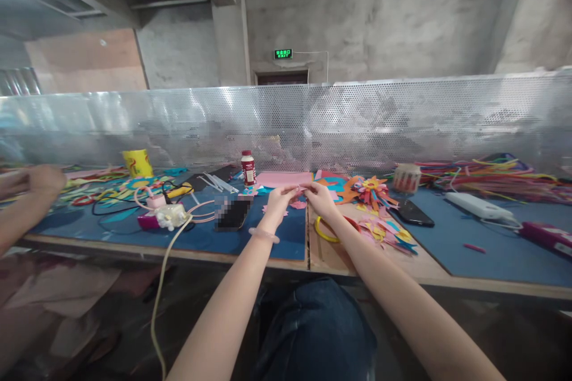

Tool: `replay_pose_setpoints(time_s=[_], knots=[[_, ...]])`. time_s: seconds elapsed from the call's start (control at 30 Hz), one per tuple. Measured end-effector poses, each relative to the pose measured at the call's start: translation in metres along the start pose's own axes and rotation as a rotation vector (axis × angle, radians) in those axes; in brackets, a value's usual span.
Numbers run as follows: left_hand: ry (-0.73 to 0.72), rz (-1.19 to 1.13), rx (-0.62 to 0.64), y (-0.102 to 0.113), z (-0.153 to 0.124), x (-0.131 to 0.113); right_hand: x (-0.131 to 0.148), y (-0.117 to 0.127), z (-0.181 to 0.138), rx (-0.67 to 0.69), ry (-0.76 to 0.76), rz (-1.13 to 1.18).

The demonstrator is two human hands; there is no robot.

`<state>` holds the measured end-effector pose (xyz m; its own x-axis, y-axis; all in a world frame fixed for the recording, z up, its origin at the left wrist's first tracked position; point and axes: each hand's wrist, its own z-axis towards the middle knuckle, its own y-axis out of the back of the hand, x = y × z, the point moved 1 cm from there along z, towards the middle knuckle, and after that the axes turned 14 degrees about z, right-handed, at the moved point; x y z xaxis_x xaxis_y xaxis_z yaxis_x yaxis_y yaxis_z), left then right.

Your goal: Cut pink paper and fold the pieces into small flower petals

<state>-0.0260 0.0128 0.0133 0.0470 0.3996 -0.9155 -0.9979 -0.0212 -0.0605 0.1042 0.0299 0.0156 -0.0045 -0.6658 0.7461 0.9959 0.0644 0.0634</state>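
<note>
My left hand (pixel 282 199) and my right hand (pixel 320 197) meet above the table, fingertips pinched together on a small pink paper piece (pixel 301 189). My fingers hide most of its outline. Just behind them lies a pink sheet of paper (pixel 283 179). Pink cut-out pieces (pixel 298 205) rest on the blue mat below my hands. A yellow ring-shaped handle (pixel 322 231) shows beside my right forearm, which covers part of it. To the right are a multicoloured paper flower (pixel 373 191) and orange and blue paper cut-outs (pixel 346 188).
A red-and-white bottle (pixel 248 169) stands behind my left hand. Further left are a dark phone (pixel 239 212), a power strip with cables (pixel 172 216) and a yellow container (pixel 138 164). Another person's hand (pixel 47 183) is at far left. Right: a black phone (pixel 414 213) and coloured strips (pixel 482 178).
</note>
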Motion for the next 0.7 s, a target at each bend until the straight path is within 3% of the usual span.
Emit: replay_pose_setpoints(time_s=[0.2,0.7], knots=[[-0.026,0.059,-0.031,0.000,0.001,0.000,0.004,0.001,-0.001,-0.002,-0.106,0.138],[-0.149,0.295,-0.102,0.000,0.001,-0.006,-0.006,0.003,0.005,-0.025,-0.050,0.133]])
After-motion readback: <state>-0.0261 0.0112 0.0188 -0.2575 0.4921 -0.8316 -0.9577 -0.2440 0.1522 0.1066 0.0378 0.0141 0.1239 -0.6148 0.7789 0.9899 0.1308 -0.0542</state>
